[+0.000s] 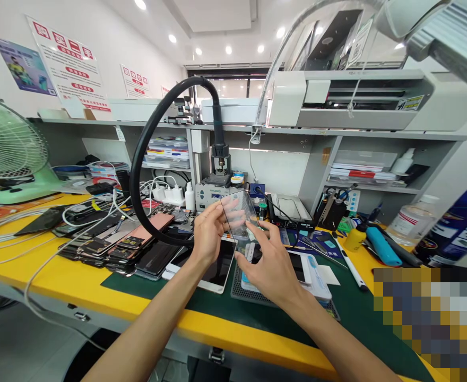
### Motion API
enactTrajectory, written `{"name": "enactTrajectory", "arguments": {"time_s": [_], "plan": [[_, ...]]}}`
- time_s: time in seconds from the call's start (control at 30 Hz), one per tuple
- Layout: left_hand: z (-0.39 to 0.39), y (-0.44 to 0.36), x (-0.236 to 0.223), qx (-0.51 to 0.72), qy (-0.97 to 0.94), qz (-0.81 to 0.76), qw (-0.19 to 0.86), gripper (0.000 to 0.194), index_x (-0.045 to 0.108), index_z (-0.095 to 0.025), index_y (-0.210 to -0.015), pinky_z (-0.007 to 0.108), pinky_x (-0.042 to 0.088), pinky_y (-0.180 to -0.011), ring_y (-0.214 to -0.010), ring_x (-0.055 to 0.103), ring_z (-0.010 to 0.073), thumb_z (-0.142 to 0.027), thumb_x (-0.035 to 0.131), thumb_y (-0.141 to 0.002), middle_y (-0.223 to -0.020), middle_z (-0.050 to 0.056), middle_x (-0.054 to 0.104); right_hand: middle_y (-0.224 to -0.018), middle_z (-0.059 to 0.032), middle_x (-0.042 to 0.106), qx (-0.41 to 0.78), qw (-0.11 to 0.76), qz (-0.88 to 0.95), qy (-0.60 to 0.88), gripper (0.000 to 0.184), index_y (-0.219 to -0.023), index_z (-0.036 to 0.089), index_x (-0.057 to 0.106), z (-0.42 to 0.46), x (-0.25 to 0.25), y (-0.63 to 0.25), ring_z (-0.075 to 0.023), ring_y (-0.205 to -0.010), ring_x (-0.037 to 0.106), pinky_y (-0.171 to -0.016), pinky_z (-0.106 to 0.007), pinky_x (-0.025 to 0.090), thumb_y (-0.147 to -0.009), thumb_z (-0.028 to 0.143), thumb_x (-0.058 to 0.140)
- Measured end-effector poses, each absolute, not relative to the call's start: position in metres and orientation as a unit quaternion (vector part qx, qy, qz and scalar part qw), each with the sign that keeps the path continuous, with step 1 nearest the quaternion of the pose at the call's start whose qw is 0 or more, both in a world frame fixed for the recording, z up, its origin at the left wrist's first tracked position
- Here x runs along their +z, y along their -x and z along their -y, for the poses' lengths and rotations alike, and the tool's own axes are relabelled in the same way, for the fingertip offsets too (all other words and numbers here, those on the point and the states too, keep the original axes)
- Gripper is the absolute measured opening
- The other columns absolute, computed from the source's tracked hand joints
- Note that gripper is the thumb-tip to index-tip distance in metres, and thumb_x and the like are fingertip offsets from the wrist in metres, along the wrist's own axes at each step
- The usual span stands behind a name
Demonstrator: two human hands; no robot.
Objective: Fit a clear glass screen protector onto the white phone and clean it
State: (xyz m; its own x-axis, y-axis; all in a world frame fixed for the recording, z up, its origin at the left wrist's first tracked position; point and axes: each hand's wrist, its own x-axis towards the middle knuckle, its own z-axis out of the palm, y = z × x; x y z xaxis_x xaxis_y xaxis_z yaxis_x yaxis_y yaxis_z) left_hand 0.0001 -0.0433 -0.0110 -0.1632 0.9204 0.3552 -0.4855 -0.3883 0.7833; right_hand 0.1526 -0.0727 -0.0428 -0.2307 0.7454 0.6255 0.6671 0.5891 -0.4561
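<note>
A clear, thin-edged screen protector [239, 216] is held up and tilted above the bench, with things behind showing through it. My left hand [209, 231] grips its left side, some fingers reaching behind the pane. On its right edge are the thumb and fingers of my right hand [271, 262]. Below my left hand lies a white-framed tablet [217, 273] with a dark screen. Beneath the right hand, a white phone [302, 268] rests on a blue-and-white case over a dark grey perforated tray [253, 295].
Stacked phones and parts [126, 239] lie to the left, crossed by white cables. A thick black hose [138, 175] arches close to my left hand. Right are a white pen [351, 265], a yellow bottle [355, 239] and a clear jug [412, 220]. A green fan [8, 143] stands far left.
</note>
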Motion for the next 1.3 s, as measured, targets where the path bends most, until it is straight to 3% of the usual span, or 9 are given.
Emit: {"name": "enactTrajectory", "arguments": {"time_s": [0.33,0.5,0.63,0.7,0.77,0.87,0.97,1.1,1.3], "plan": [[0.043,-0.005,-0.020,0.611,-0.498,-0.357,0.501,0.026,0.073,-0.010,-0.085,0.035,0.060,-0.065,-0.073,0.072,0.0233,-0.035,0.073,-0.079,-0.086,0.012,0.076,-0.138,-0.0198,0.045,0.011,0.463,0.769,0.440,0.060,-0.140,0.018,0.054,0.067,-0.046,-0.153,-0.0316,-0.106,0.063,-0.084,-0.049,0.058,-0.083,0.032,0.067],[0.042,-0.002,-0.020,0.626,-0.500,-0.362,0.477,0.027,0.074,-0.012,-0.081,0.031,0.058,-0.063,-0.065,0.070,0.0194,-0.039,0.074,-0.079,-0.079,0.011,0.076,-0.137,-0.0177,0.051,0.073,0.507,0.736,0.443,0.063,-0.141,0.018,0.054,0.063,-0.037,-0.158,-0.0319,-0.119,0.057,-0.096,-0.049,0.052,-0.084,0.043,0.068],[0.041,0.001,-0.019,0.609,-0.514,-0.341,0.499,0.026,0.074,-0.013,-0.081,0.030,0.056,-0.058,-0.061,0.067,0.0178,-0.039,0.074,-0.080,-0.077,0.010,0.075,-0.120,-0.0147,0.066,0.310,0.534,0.636,0.463,0.053,-0.124,0.017,0.065,0.054,-0.021,-0.168,-0.0264,-0.100,0.067,-0.077,-0.038,0.057,-0.083,0.051,0.068],[0.043,0.000,-0.019,0.586,-0.530,-0.337,0.512,0.024,0.075,-0.013,-0.082,0.028,0.056,-0.056,-0.060,0.065,0.0167,-0.038,0.074,-0.080,-0.078,0.009,0.075,-0.103,-0.0129,0.072,0.455,0.511,0.592,0.426,0.042,-0.106,0.015,0.072,0.051,-0.017,-0.172,-0.0227,-0.087,0.068,-0.064,-0.030,0.055,-0.082,0.049,0.069],[0.046,-0.002,-0.019,0.574,-0.550,-0.351,0.495,0.023,0.076,-0.014,-0.081,0.027,0.055,-0.054,-0.060,0.064,0.0162,-0.037,0.076,-0.078,-0.076,0.007,0.074,-0.087,-0.0090,0.072,0.517,0.502,0.575,0.387,0.034,-0.090,0.014,0.073,0.048,-0.015,-0.175,-0.0178,-0.072,0.066,-0.054,-0.025,0.049,-0.077,0.045,0.073],[0.047,-0.006,-0.019,0.561,-0.543,-0.391,0.487,0.024,0.075,-0.016,-0.079,0.025,0.054,-0.055,-0.061,0.062,0.0151,-0.037,0.082,-0.073,-0.079,0.005,0.074,-0.076,-0.0050,0.068,0.530,0.536,0.557,0.348,0.034,-0.076,0.014,0.071,0.045,-0.016,-0.177,-0.0154,-0.067,0.061,-0.050,-0.024,0.045,-0.072,0.047,0.077],[0.045,-0.008,-0.022,0.493,-0.575,-0.406,0.511,0.032,0.075,-0.018,-0.093,0.027,0.055,-0.055,-0.066,0.064,0.0175,-0.040,0.083,-0.071,-0.089,0.004,0.074,-0.077,-0.0037,0.065,0.533,0.576,0.521,0.335,0.040,-0.080,0.014,0.074,0.041,-0.017,-0.181,-0.0151,-0.069,0.059,-0.052,-0.025,0.046,-0.067,0.052,0.080],[0.047,-0.010,-0.027,0.384,-0.635,-0.439,0.507,0.032,0.072,-0.017,-0.078,0.028,0.055,-0.059,-0.057,0.064,0.0177,-0.048,0.080,-0.074,-0.070,0.005,0.070,-0.084,-0.0046,0.065,0.554,0.606,0.475,0.317,0.040,-0.083,0.016,0.076,0.041,-0.013,-0.187,-0.0143,-0.072,0.058,-0.053,-0.024,0.049,-0.064,0.050,0.083],[0.050,-0.010,-0.029,0.343,-0.682,-0.425,0.486,0.034,0.072,-0.018,-0.072,0.025,0.051,-0.057,-0.057,0.061,0.0156,-0.051,0.073,-0.080,-0.068,0.005,0.068,-0.085,-0.0050,0.066,0.566,0.616,0.462,0.293,0.037,-0.085,0.016,0.074,0.040,-0.010,-0.195,-0.0132,-0.069,0.059,-0.052,-0.024,0.050,-0.069,0.048,0.082]]}}
